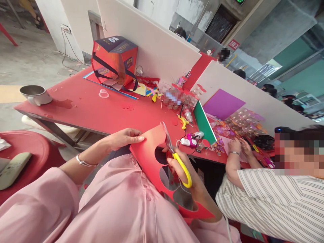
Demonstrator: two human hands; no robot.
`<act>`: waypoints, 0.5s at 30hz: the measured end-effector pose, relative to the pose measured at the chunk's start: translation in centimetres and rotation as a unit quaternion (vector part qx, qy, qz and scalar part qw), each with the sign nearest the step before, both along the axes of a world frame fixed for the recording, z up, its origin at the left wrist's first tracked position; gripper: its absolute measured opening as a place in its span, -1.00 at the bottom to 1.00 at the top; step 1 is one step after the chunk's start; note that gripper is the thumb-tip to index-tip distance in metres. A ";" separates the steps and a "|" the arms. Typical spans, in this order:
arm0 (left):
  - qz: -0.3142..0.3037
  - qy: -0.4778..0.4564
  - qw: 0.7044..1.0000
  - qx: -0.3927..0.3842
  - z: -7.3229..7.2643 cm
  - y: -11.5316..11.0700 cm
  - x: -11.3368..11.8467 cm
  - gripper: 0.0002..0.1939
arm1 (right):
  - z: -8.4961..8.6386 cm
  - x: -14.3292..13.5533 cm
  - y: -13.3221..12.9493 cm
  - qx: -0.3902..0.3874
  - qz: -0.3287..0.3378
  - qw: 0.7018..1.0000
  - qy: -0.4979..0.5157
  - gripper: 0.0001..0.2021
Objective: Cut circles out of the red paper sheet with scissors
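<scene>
A sheet of red paper (146,152) with several round pieces cut out of its edge hangs over my lap. My left hand (126,137) pinches its left corner, thumb on top. In my right hand (181,168) is a pair of scissors (182,170) with yellow handles, my fingers through the loops. The scissor blades point up and away, at the upper right edge of the paper. Part of my right hand is hidden behind the handles and the paper.
On the red table (101,111) are a metal mug (36,95), an orange bag (113,62), a yellow glue gun (183,122), a power strip (189,141) and plastic cups (174,98). A green board (205,123) divides the table. At right, a co-worker (273,189) in stripes handles paper.
</scene>
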State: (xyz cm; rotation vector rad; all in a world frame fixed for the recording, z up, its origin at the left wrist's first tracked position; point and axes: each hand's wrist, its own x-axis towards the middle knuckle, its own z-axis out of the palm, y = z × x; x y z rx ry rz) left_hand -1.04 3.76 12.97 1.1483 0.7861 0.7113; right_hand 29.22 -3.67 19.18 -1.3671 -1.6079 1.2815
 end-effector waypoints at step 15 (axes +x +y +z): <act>0.105 0.178 0.920 0.332 12.1 6.4 -1.6 -0.55 | 2.2 1.7 4.8 0.081 -0.060 0.991 0.086 -0.66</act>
